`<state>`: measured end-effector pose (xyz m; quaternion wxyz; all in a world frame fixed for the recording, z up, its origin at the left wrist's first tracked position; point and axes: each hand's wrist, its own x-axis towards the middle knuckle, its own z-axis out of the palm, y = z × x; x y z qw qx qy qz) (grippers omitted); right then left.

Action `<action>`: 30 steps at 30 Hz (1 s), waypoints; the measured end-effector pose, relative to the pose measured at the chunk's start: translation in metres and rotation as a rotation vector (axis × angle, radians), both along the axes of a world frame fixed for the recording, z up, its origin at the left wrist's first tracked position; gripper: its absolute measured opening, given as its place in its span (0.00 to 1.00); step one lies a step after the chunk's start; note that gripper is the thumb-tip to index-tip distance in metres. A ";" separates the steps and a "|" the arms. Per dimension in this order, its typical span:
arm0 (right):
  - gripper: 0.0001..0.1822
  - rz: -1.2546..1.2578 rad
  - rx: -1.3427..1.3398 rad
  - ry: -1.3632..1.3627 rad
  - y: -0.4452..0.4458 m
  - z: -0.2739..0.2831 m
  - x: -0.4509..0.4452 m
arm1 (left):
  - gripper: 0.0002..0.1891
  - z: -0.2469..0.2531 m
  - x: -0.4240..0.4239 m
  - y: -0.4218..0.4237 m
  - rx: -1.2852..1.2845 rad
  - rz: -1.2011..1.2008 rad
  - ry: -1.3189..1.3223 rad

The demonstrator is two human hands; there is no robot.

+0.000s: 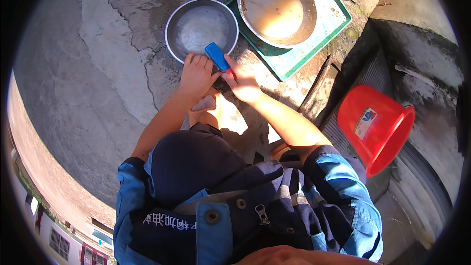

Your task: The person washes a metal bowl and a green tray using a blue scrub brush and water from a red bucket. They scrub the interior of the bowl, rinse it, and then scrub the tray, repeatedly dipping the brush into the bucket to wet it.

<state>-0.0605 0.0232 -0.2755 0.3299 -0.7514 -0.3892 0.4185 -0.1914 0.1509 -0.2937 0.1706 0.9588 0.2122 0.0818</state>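
Observation:
A round metal basin (201,25) rests on the concrete ground before me. My left hand (197,73) is at its near edge, with the fingers curled over the rim and the thumb pointing right. My right hand (241,81) grips the red handle of a hand tool (217,57) with a flat blue head. That head reaches over the near right part of the basin's rim. Its underside is hidden, so I cannot tell whether it touches the metal. The two thumbs nearly meet beside the handle.
A larger metal basin (274,11), stained brown inside, sits on a green tray (290,62) beyond my right hand. To the right, a red plastic bucket (355,117) lies tilted over beside a drop in the concrete. Cracks run through the ground (106,44) at left.

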 end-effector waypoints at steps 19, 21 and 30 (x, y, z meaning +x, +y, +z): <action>0.25 0.120 0.035 -0.336 0.013 -0.004 0.071 | 0.20 0.000 -0.027 0.061 0.004 -0.159 0.040; 0.26 0.052 -0.048 -0.316 0.023 0.007 0.065 | 0.20 0.000 -0.032 0.064 -0.015 -0.168 0.073; 0.27 -0.059 0.011 -0.175 0.009 -0.007 0.036 | 0.20 0.001 -0.027 0.072 -0.009 -0.156 0.078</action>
